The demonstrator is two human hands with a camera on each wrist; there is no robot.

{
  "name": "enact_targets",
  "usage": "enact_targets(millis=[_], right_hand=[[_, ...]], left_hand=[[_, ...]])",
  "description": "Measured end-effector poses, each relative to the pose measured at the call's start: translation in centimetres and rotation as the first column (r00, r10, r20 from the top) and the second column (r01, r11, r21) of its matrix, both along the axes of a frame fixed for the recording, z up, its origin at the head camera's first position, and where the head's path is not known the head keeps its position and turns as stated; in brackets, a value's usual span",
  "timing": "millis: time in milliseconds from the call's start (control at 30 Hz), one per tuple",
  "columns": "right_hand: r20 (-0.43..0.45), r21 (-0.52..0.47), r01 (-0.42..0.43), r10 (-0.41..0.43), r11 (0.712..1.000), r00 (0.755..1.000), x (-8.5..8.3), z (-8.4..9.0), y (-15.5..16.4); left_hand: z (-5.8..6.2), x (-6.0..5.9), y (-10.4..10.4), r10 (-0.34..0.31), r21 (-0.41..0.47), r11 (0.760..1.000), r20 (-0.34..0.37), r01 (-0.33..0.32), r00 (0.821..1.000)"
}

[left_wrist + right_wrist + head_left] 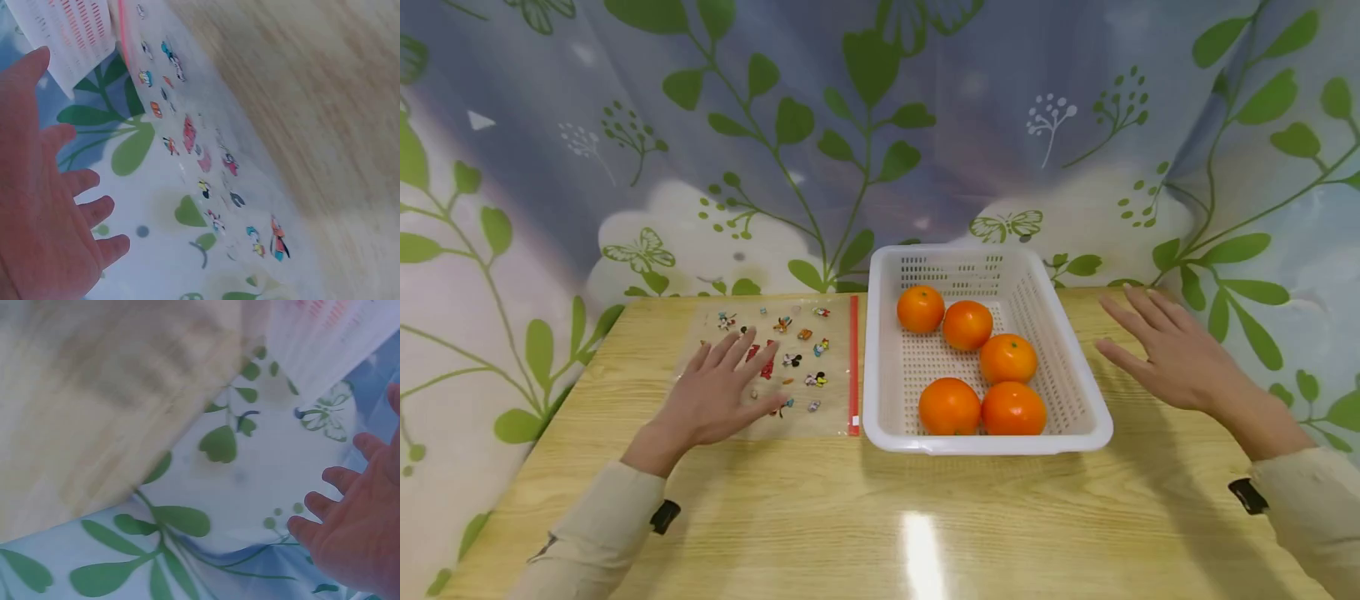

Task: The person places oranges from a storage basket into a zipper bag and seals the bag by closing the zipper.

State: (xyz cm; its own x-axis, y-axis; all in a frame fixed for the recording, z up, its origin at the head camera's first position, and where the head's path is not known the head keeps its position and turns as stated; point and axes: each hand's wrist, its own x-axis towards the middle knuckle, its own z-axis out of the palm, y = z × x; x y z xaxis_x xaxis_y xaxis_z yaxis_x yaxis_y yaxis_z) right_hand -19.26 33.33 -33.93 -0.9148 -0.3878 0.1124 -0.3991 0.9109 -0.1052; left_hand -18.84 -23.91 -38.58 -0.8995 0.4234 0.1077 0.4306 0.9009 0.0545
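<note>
Both hands flat and spread, either side of a basket of oranges.

I see my left hand (718,392) with fingers straight and fanned, lying on the clear zip bag (790,367) printed with small cartoon figures, left of the white basket (1078,392). My right hand (1165,350) sits just right of the basket, fingers spread, holding nothing; I cannot tell if it touches the wooden table (880,517). Five oranges (967,324) lie inside the basket.

Tiny cartoon prints on the clear bag (790,367), indistinct.
</note>
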Motion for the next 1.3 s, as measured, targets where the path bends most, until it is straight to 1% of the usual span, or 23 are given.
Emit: enact_targets(millis=[133, 233, 333, 433, 533, 667, 800, 967, 1133, 1300], right_hand=[[0.019, 0.016, -0.006, 0.005, 1.0, 1.0, -0.3, 1.1, -1.5], [0.04, 0.039, -0.004, 0.002, 0.999, 0.999, -0.5, 1.9, -2.6], [0.038, 0.056, -0.003, 0.001, 0.998, 0.999, -0.6, 2.5, -3.8], [0.045, 0.048, -0.017, 0.015, 0.999, 0.999, -0.4, 2.7, -5.0], [0.05, 0.034, -0.046, 0.044, 0.998, 0.998, -0.1, 2.7, -6.2], [0.021, 0.055, -0.084, 0.083, 0.995, 0.996, 0.2, 3.0, -7.8], [0.015, 0.065, -0.121, 0.12, 0.991, 0.993, 0.4, 3.2, -9.7], [0.018, 0.052, -0.162, 0.161, 0.985, 0.987, 0.9, 3.5, -11.9], [0.027, 0.049, -0.193, 0.192, 0.98, 0.981, 1.6, 3.8, -13.7], [0.046, 0.069, -0.222, 0.22, 0.973, 0.974, 1.9, 3.7, -15.3]], left_hand=[[0.4, 0.0, 0.4, -0.029, 0.002, 1.0, 0.013, 0.029, 0.999], [0.6, 0.0, 1.0, -0.05, 0.007, 0.999, -0.006, 0.051, 0.999], [0.8, 0.2, 1.6, -0.075, -0.004, 0.997, -0.035, 0.075, 0.997], [0.7, 0.6, 2.4, -0.102, -0.011, 0.995, -0.035, 0.102, 0.994], [0.4, 1.0, 3.2, -0.131, -0.016, 0.991, -0.028, 0.131, 0.991], [0.0, 1.4, 4.3, -0.165, -0.03, 0.986, -0.022, 0.164, 0.986], [-0.4, 1.7, 5.0, -0.188, -0.048, 0.981, 0.004, 0.188, 0.982], [-1.0, 2.0, 5.6, -0.22, -0.038, 0.974, 0.024, 0.221, 0.975], [-1.7, 2.1, 6.4, -0.278, -0.075, 0.958, 0.014, 0.278, 0.961], [-2.2, 2.2, 6.9, -0.299, -0.085, 0.95, 0.021, 0.299, 0.954]])
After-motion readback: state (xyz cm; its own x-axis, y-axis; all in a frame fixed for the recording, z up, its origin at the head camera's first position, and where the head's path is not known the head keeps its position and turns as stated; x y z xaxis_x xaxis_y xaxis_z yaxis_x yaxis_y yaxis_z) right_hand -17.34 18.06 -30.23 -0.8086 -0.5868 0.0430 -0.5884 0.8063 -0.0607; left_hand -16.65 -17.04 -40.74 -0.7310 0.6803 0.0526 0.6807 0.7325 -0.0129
